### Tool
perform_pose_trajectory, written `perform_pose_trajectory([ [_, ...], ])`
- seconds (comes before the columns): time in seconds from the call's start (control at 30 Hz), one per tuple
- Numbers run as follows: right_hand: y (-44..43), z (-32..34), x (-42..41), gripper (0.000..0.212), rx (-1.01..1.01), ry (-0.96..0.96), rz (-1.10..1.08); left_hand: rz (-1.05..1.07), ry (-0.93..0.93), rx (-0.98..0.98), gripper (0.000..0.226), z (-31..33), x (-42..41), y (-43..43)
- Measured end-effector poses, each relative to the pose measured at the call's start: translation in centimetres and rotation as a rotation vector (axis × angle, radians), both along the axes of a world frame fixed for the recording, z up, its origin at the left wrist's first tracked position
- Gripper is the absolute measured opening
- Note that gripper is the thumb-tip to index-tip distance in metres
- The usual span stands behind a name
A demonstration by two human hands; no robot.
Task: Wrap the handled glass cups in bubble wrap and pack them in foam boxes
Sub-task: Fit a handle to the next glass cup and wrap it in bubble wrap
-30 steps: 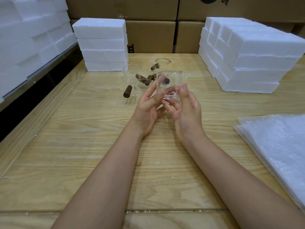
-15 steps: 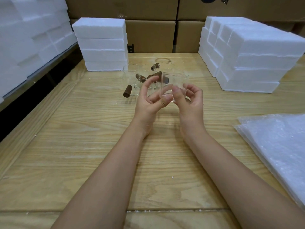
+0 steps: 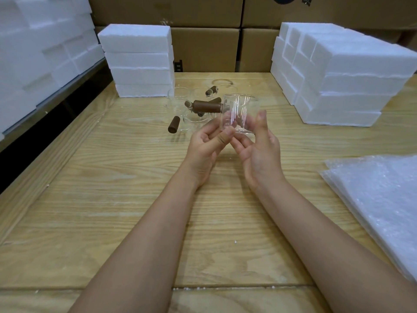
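Since half a second ago the glass cup (image 3: 241, 103) has been turned between the hands. Its brown handle (image 3: 207, 106), then mostly hidden behind the glass, now sticks out level to the left. The right thumb (image 3: 261, 119), then bent low at the cup's near edge, now stands straight up the near wall. Both forearms lie much as they did, coming in from the bottom edge and meeting above the middle of the wooden table (image 3: 101, 199).

The left hand (image 3: 204, 143) is palm up with its fingers curled inward and its thumb tip pressed to the cup's lower left edge, pinching the glass there. The right hand (image 3: 262, 147) is also palm up and slightly cupped, thumb on the near side of the glass and fingers reaching under the base. It holds the cup from below and from the right.

The cup sits upright at the fingertips of both hands, lifted off the table with its rim up. The handle projects above the left hand's fingers and clear of them.

On the left stands a stack of foam boxes (image 3: 137, 62). Just right of it, behind the held cup, more handled cups (image 3: 195, 118) rest on the table. A larger pile of foam boxes (image 3: 343, 82) stands at the right, and sheets of bubble wrap (image 3: 381, 199) lie at the near right edge
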State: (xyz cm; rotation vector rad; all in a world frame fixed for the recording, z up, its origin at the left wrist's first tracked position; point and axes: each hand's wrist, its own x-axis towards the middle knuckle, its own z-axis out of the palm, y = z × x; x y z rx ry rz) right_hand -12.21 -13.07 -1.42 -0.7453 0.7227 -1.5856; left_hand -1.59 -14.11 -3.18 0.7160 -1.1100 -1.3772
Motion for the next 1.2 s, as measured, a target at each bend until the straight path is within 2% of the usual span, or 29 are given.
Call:
perform_pose_trajectory([
  [0.1,-0.11,-0.1,-0.07,0.038,0.013,0.018,-0.027,0.042,-0.018,0.0,0.049,-0.14,0.02,-0.07],
  [0.2,-0.24,-0.09,-0.34,0.023,0.009,0.061,-0.093,0.085,-0.06,-0.032,0.046,-0.41,-0.08,-0.21],
  [0.3,-0.41,-0.3,-0.6,0.018,-0.03,0.136,-0.149,0.114,-0.066,-0.046,0.045,-0.45,-0.16,-0.28],
  [0.4,-0.46,-0.41,-0.62,0.029,-0.073,0.253,-0.205,0.132,-0.071,-0.049,0.047,-0.37,-0.24,-0.24],
  [0.47,-0.4,-0.51,-0.53,0.041,-0.097,0.288,-0.185,0.153,-0.08,-0.052,0.048,-0.33,-0.33,-0.26],
  [0.53,-0.38,-0.62,-0.43,0.043,-0.106,0.301,-0.152,0.17,-0.075,-0.057,0.051,-0.26,-0.46,-0.24],
  [0.63,-0.51,-0.71,-0.44,0.036,-0.116,0.259,-0.13,0.188,-0.06,-0.067,0.056,-0.18,-0.53,-0.2],
  [0.83,-0.61,-0.51,-0.74,0.024,-0.07,0.04,-0.006,0.137,-0.059,-0.098,0.071,0.09,-0.28,0.03],
  [1.0,-0.3,-0.1,-0.4,0.038,-0.013,-0.001,0.049,0.054,-0.062,-0.079,0.074,0.25,0.01,0.09],
  [1.1,-0.21,-0.16,-0.3,0.046,0.02,0.013,0.069,0.066,-0.124,-0.073,0.059,-0.04,0.04,-0.05],
  [1.2,-0.3,-0.14,-0.35,0.038,0.043,0.023,0.042,0.084,-0.159,-0.072,0.031,-0.5,0.09,-0.31],
])
